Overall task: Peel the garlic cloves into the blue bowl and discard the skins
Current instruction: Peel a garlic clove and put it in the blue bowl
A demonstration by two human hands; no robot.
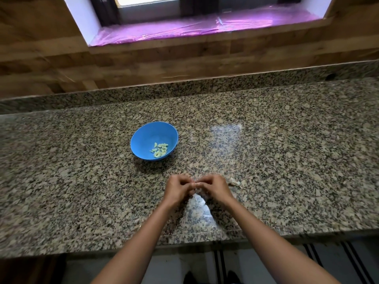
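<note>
My left hand [178, 188] and right hand [213, 187], fingers curled, pinched what looked like a garlic clove [195, 184] at lower centre; the blue bowl [146, 134] lay toward upper left, nearer my left.

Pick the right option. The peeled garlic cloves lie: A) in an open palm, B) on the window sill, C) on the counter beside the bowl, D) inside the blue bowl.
D: the pale peeled cloves lie clustered at the bottom of the blue bowl, which stands on the granite counter.
</note>
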